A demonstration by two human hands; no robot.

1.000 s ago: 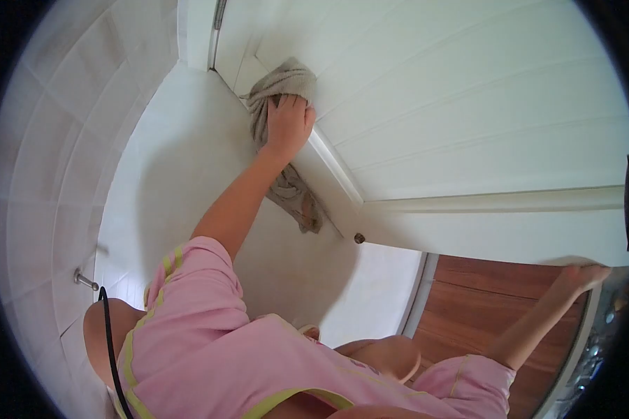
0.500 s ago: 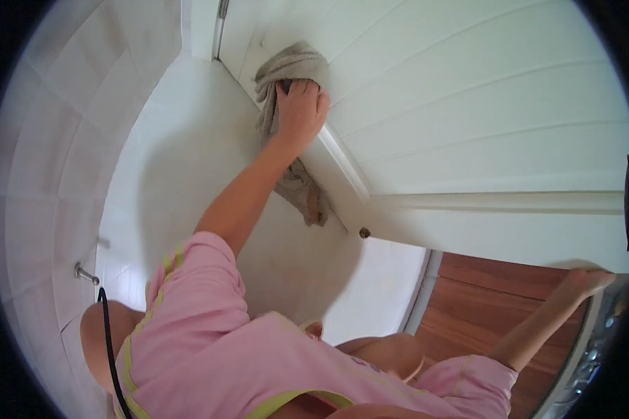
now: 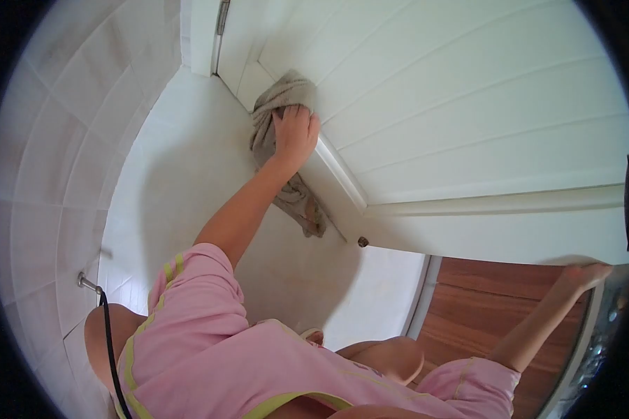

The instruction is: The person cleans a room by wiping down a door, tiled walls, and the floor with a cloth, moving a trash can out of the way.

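Rumpled grey-brown fabric cloth (image 3: 286, 91) bunched low against a white groove-panelled door (image 3: 433, 105), its loose end trailing beside the door's bottom edge

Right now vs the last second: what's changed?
The left hand and the bunched cloth under it went up the picture along the door, then back down, ending slightly lower on the door than at first. The view itself also shifted a little. Nothing newly grabbed or let go.

Unchanged: right hand at the door's edge; the cloth's loose end hanging toward the floor.
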